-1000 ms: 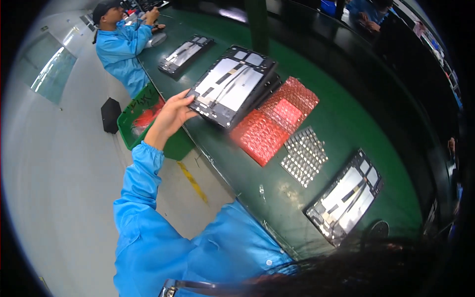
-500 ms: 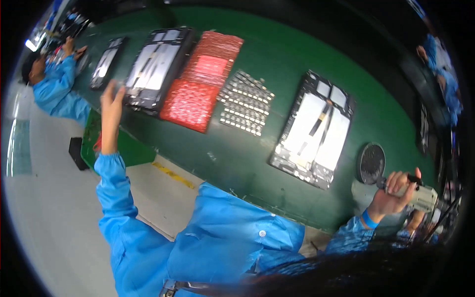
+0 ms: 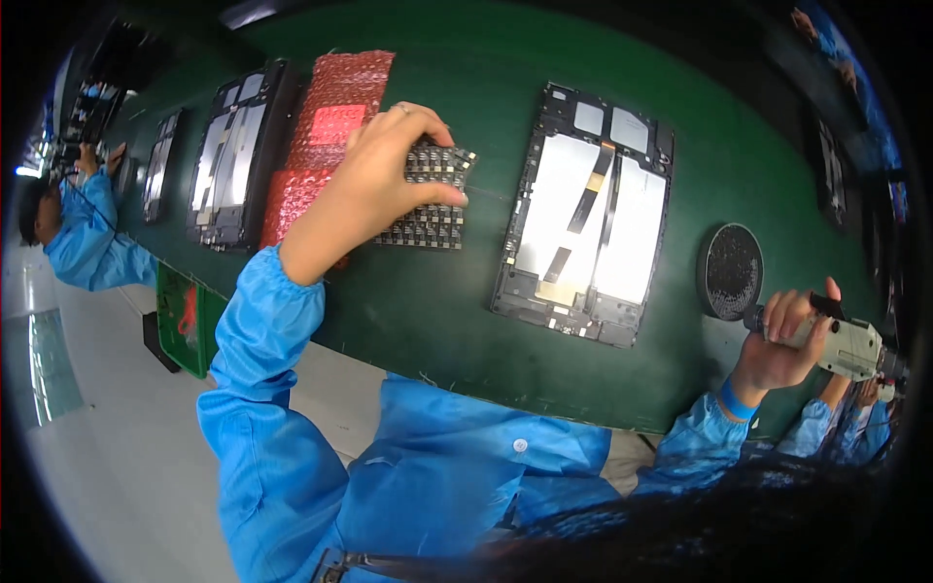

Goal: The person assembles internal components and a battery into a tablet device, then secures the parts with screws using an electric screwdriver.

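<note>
My left hand is over a group of small dark circuit boards laid in rows. Its thumb and index finger are apart, curved around the upper boards, and I see nothing held between them. The other fingertips are hidden behind the hand. My right hand is wrapped around a beige electric screwdriver at the right. Between the hands lies an opened tablet, its silver batteries and ribbon cable showing. Beside the right hand stands a round dish with many tiny dark pieces, probably screws.
Red bubble wrap lies left of the boards, partly behind my left hand. Farther left are a stack of opened tablets and another device. A green bin sits below the green table's edge. A co-worker works at far left.
My left hand has come rightward from beside the tablet stack to the circuit boards. The view has shifted somewhat. My right hand keeps its hold on the screwdriver.
</note>
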`<state>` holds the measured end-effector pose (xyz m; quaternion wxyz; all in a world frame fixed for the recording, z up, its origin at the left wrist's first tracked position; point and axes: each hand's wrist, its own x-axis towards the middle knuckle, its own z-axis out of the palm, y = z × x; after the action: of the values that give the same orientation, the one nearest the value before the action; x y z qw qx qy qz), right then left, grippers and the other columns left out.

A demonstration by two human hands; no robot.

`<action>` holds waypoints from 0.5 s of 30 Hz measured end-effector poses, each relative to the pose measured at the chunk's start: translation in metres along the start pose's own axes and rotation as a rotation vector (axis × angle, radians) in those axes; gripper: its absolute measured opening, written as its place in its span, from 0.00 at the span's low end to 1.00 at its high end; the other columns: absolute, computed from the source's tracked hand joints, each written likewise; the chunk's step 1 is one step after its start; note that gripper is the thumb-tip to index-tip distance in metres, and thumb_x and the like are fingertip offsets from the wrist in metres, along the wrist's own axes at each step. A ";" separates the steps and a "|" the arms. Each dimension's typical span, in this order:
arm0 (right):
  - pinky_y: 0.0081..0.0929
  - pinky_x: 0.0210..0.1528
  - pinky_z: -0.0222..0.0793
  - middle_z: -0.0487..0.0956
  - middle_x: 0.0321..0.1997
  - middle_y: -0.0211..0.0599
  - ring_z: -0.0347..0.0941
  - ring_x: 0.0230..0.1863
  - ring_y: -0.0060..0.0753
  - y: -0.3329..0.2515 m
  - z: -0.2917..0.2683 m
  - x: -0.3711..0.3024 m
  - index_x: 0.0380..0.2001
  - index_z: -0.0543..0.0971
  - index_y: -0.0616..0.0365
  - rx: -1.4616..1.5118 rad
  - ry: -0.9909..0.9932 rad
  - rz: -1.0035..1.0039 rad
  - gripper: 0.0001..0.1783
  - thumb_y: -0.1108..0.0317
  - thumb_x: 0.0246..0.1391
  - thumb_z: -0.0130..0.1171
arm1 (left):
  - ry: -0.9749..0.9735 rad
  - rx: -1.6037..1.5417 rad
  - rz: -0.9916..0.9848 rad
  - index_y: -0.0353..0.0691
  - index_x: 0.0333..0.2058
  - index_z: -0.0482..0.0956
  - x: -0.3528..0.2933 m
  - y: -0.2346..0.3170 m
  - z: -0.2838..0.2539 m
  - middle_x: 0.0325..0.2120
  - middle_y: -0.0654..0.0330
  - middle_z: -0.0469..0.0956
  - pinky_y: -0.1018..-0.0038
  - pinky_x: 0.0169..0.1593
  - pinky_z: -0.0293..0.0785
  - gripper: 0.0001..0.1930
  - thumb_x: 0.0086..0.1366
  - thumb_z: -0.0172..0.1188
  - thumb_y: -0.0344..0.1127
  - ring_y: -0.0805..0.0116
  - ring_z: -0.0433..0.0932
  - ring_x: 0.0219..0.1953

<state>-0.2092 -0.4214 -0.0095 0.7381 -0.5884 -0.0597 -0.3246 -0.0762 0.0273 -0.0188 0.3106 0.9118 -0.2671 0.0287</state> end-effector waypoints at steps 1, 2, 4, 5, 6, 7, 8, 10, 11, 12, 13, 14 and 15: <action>0.23 0.23 0.56 0.63 0.20 0.24 0.57 0.17 0.17 -0.002 -0.003 0.000 0.65 0.64 0.67 0.003 -0.025 0.000 0.31 0.53 0.71 0.49 | -0.022 -0.105 -0.048 0.40 0.42 0.79 0.002 0.001 -0.001 0.44 0.61 0.78 0.60 0.59 0.65 0.22 0.52 0.78 0.40 0.56 0.76 0.52; 0.23 0.23 0.56 0.63 0.20 0.24 0.57 0.17 0.17 -0.004 -0.002 0.000 0.65 0.64 0.67 -0.010 -0.010 0.005 0.31 0.53 0.71 0.49 | -0.040 -0.114 -0.042 0.40 0.42 0.79 0.004 0.001 -0.001 0.44 0.61 0.78 0.60 0.59 0.65 0.22 0.52 0.78 0.40 0.56 0.76 0.52; 0.23 0.24 0.56 0.62 0.19 0.23 0.57 0.18 0.17 -0.005 0.002 0.001 0.64 0.64 0.67 0.016 0.005 0.020 0.30 0.54 0.71 0.48 | -0.145 -0.430 -0.275 0.39 0.42 0.80 0.007 0.002 -0.001 0.45 0.61 0.78 0.59 0.59 0.65 0.20 0.54 0.77 0.40 0.55 0.76 0.52; 0.23 0.24 0.55 0.61 0.19 0.22 0.57 0.18 0.17 -0.005 0.001 0.002 0.64 0.65 0.67 0.021 -0.012 0.021 0.29 0.54 0.71 0.49 | -0.146 -0.370 -0.255 0.39 0.41 0.80 0.009 0.003 0.001 0.42 0.59 0.79 0.63 0.55 0.69 0.17 0.56 0.76 0.37 0.59 0.78 0.49; 0.23 0.24 0.55 0.61 0.19 0.22 0.57 0.18 0.17 -0.007 0.000 0.002 0.64 0.65 0.67 0.009 -0.005 0.025 0.29 0.54 0.71 0.49 | -0.157 -0.379 -0.252 0.39 0.41 0.80 0.009 0.002 0.006 0.42 0.59 0.79 0.63 0.55 0.69 0.17 0.56 0.76 0.37 0.59 0.78 0.49; 0.23 0.24 0.55 0.61 0.19 0.22 0.57 0.18 0.17 -0.008 -0.001 0.002 0.63 0.66 0.66 0.007 -0.002 0.022 0.28 0.55 0.71 0.49 | -0.027 -0.181 -0.034 0.38 0.40 0.80 0.012 0.001 0.011 0.39 0.58 0.79 0.66 0.52 0.71 0.16 0.56 0.75 0.35 0.61 0.79 0.46; 0.23 0.24 0.56 0.61 0.19 0.22 0.56 0.17 0.17 -0.009 -0.001 0.002 0.63 0.66 0.65 0.001 0.001 0.018 0.27 0.56 0.70 0.49 | 0.108 0.013 0.185 0.38 0.40 0.81 0.016 0.003 0.015 0.36 0.57 0.80 0.68 0.49 0.73 0.15 0.57 0.75 0.34 0.63 0.79 0.43; 0.23 0.24 0.56 0.61 0.19 0.22 0.56 0.17 0.18 -0.016 -0.001 0.001 0.62 0.67 0.63 0.045 -0.005 0.027 0.25 0.57 0.70 0.49 | 0.194 0.110 0.261 0.38 0.41 0.81 0.009 0.021 0.017 0.35 0.57 0.78 0.72 0.43 0.74 0.14 0.57 0.73 0.29 0.66 0.79 0.39; 0.24 0.23 0.56 0.61 0.19 0.22 0.56 0.17 0.18 -0.018 -0.005 0.004 0.61 0.68 0.62 0.108 -0.021 0.040 0.24 0.59 0.69 0.49 | 0.090 -0.038 0.102 0.38 0.43 0.81 0.003 0.032 0.018 0.38 0.57 0.78 0.71 0.44 0.74 0.14 0.58 0.72 0.28 0.67 0.79 0.38; 0.24 0.23 0.56 0.61 0.19 0.22 0.56 0.17 0.18 -0.012 -0.006 0.006 0.60 0.68 0.60 0.128 0.007 0.025 0.22 0.60 0.68 0.49 | -0.025 -0.188 -0.049 0.38 0.45 0.81 -0.001 0.044 0.020 0.41 0.56 0.77 0.70 0.44 0.74 0.15 0.59 0.71 0.26 0.67 0.79 0.38; 0.24 0.22 0.56 0.61 0.19 0.22 0.57 0.17 0.18 -0.006 -0.003 0.006 0.60 0.68 0.59 0.136 0.036 0.009 0.21 0.62 0.67 0.49 | -0.070 -0.309 -0.169 0.36 0.48 0.79 -0.008 0.058 0.022 0.43 0.55 0.76 0.72 0.43 0.75 0.17 0.60 0.70 0.24 0.70 0.79 0.36; 0.24 0.22 0.57 0.61 0.19 0.23 0.57 0.17 0.19 -0.001 0.006 0.008 0.60 0.67 0.58 0.125 0.034 0.008 0.22 0.63 0.66 0.49 | -0.128 -0.418 -0.295 0.35 0.52 0.78 -0.015 0.073 0.022 0.45 0.54 0.75 0.74 0.41 0.75 0.19 0.62 0.69 0.23 0.72 0.79 0.35; 0.25 0.21 0.58 0.60 0.18 0.24 0.57 0.16 0.19 -0.015 0.004 0.006 0.59 0.68 0.59 0.046 0.023 -0.024 0.21 0.63 0.66 0.49 | -0.145 -0.509 -0.317 0.34 0.55 0.75 -0.007 0.085 0.033 0.46 0.54 0.75 0.77 0.39 0.75 0.22 0.63 0.68 0.22 0.74 0.78 0.34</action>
<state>-0.2112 -0.4218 0.0068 0.7482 -0.5667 -0.0656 -0.3388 -0.1289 -0.0454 -0.0001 0.5097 0.8347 -0.1416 -0.1531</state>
